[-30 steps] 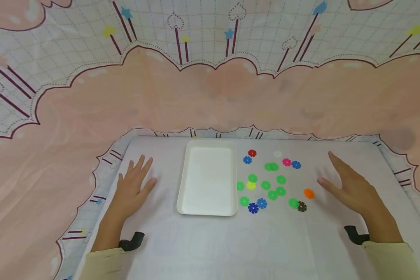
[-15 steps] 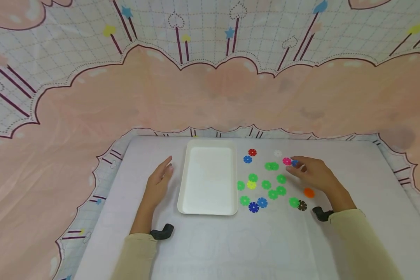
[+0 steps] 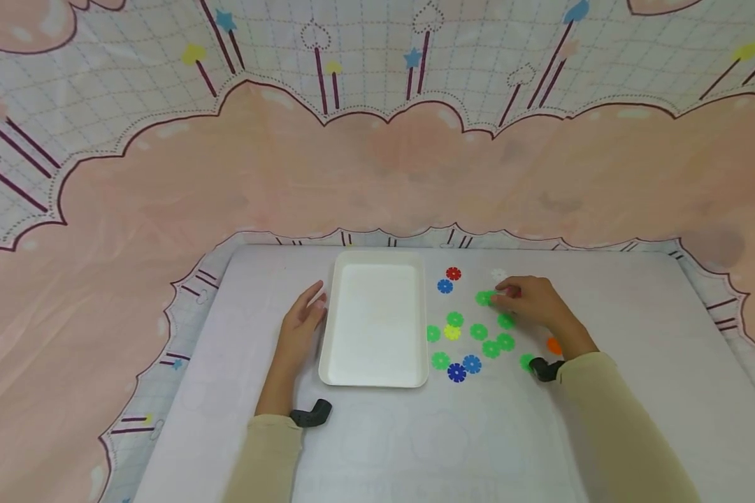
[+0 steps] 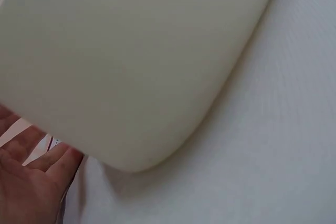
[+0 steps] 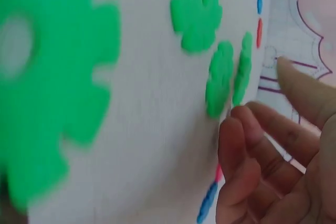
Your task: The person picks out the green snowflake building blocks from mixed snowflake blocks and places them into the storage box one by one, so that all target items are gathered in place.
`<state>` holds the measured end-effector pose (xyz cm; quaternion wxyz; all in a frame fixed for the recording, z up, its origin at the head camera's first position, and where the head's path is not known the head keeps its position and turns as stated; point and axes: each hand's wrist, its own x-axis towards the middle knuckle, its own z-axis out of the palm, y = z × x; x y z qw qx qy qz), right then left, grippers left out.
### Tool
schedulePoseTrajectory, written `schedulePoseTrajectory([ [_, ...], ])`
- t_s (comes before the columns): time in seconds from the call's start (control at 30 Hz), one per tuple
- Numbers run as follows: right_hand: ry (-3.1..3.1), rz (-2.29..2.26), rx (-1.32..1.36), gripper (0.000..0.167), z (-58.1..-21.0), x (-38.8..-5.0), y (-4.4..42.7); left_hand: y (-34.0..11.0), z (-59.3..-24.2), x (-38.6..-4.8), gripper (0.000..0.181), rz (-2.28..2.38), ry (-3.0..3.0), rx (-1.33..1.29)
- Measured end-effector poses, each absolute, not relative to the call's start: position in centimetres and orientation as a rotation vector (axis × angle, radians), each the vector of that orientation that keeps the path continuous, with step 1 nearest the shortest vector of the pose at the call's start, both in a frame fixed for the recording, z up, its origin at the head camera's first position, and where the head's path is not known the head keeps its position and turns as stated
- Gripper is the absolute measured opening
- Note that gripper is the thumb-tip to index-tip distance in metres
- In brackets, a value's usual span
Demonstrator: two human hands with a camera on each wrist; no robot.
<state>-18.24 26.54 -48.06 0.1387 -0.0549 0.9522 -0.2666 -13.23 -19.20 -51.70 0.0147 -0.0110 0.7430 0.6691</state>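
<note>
My left hand (image 3: 297, 328) is at the left side of a white rectangular tray (image 3: 377, 321), fingers loosely bent and holding nothing. In the left wrist view its fingers (image 4: 52, 163) lie close by the tray's wall (image 4: 121, 77); whether they touch it I cannot tell. My right hand (image 3: 535, 304) hovers over the flower-shaped notched discs, its fingertips beside a pair of green discs (image 3: 483, 298). The right wrist view shows that hand (image 5: 278, 171) with fingers half bent, nothing visible in its grasp. A blue disc (image 5: 208, 203) and a pink one show just beneath it.
Several more green discs (image 3: 491, 349) lie right of the tray, with a yellow disc (image 3: 452, 332), blue discs (image 3: 456, 372), a red disc (image 3: 454, 274) and a whitish disc (image 3: 498, 274). An orange disc (image 3: 554, 346) is partly behind my right wrist.
My right hand has come in leftward from the table's right side to the green pair, covering the pink and blue discs in the head view. The left hand has moved right to the tray.
</note>
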Motion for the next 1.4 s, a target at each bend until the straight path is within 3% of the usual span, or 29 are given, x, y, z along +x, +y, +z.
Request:
schedulePoseTrajectory([
  [0.9,2.722,-0.797,-0.177,0.017,-46.9,-19.8,24.8,-19.4,-52.4,-13.1,0.049,1.852,2.364,-0.005],
  [1.4,2.54,-1.163,-0.093,0.023,-45.5,-20.4,20.9,-19.2,-52.1,-13.1,0.051,1.786,2.433,0.044],
])
